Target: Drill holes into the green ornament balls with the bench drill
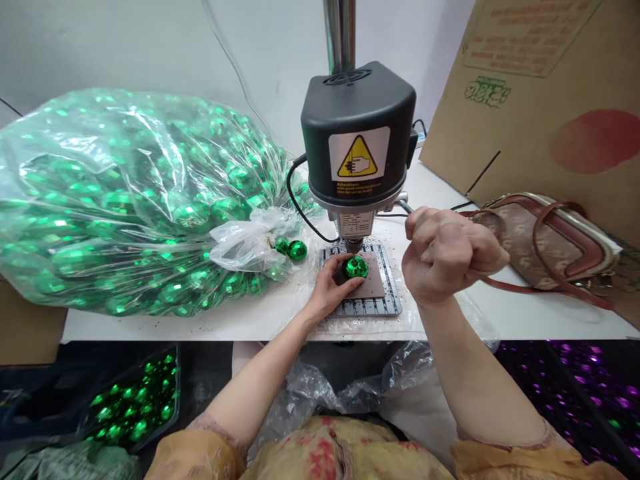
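Note:
My left hand (pixel 331 288) is closed around a shiny green ball ornament (pixel 356 267), thumb in front and fingers behind. The ball sits over a flat brown board (pixel 369 283) on the slotted metal base (pixel 393 303) of a small drill press (pixel 360 133). Right above the ball is the press's chuck (pixel 355 245); whether a bit touches the ball cannot be made out. On the right of the press, my right hand (pixel 447 253) is wrapped in a fist around the feed lever (pixel 406 206), most of which the fingers hide.
A big clear bag of green balls (pixel 150 207) fills the table's left, two loose balls (pixel 296 250) by its knot. To the right are a patterned handbag (pixel 545 240) and a cardboard box (pixel 545 100). Below stand containers of green balls (pixel 135 400) and purple balls (pixel 585 380).

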`<state>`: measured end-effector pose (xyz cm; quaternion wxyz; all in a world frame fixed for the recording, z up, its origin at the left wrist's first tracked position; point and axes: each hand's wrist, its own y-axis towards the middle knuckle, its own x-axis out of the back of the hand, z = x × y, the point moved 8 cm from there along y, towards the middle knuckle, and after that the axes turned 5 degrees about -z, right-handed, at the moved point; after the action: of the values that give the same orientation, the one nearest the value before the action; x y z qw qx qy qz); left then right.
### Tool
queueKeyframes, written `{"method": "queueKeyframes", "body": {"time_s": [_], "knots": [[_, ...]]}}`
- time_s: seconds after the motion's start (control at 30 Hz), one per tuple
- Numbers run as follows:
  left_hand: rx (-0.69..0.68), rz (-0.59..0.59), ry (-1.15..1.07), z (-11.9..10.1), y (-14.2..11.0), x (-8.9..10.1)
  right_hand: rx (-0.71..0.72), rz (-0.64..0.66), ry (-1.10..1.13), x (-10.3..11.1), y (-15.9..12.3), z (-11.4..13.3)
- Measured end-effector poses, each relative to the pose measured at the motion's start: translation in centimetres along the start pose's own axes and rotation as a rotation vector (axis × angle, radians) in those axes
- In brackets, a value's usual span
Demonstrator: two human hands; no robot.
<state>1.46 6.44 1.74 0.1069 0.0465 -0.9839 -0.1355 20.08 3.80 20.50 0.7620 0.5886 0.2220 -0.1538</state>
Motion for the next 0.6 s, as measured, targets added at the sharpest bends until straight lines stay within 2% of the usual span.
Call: {"method": "queueKeyframes", "body": {"time_s": [0.17,0.3,0.47,0.53,0.6], "knots": [[0.002,-0.004,0.022,0.0,0.0,0.1,0.081,0.009,0.066,0.3,-0.6,0.3],[0.002,-0.01,0.022,0.3,0.0,0.1,0.072,0.007,0.045,0.4,-1.0,0.5],[-0.01,-0.055,0.049,-0.5,-0.2,0.0,-0.14,-0.1,-0.166,-0.1,1.4,-0.3],[-0.074,-0.134,0.129,-1.8,-1.1,0.3,-0.243,-0.079,-0.25,-0.9,2.6,-0.9],[-0.177,-0.211,0.235,-3.4,-3.0,0.9,-0.269,-0.069,-0.219,-1.4,3.5,-1.0]]}}
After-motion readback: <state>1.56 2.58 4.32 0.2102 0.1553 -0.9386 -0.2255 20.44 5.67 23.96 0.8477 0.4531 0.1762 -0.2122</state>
